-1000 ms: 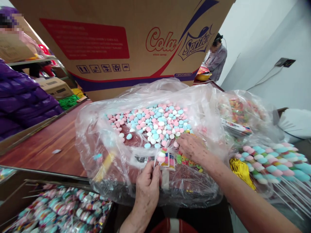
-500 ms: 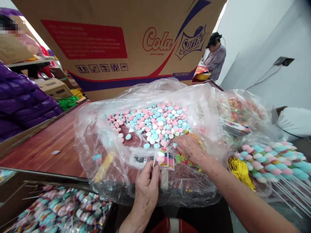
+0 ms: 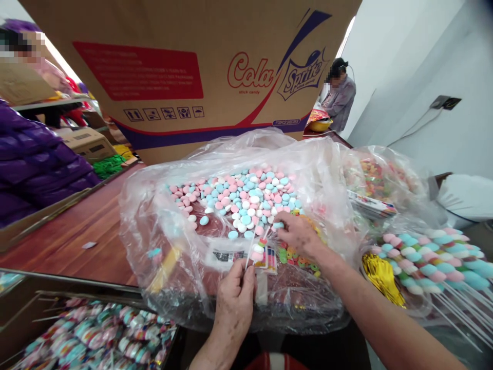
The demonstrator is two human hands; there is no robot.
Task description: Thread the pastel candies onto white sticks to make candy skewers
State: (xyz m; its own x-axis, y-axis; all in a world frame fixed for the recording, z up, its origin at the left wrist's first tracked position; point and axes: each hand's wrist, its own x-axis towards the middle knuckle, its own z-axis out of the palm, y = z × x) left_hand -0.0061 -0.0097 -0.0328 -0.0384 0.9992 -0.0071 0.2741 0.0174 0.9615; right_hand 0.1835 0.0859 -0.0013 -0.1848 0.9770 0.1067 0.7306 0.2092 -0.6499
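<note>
Pinching candy stick low w/ L hand; blue candy btwn R hand fingertips

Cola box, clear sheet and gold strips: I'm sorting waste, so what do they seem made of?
Cola box: likely cardboard, matte, judging by the plain brown printed face.
Clear sheet: probably thin plastic film, glossy, since it wrinkles and shows the table through it.
Gold strips: perhaps foil or coated plastic, given the metallic shine; I can't tell which.
</note>
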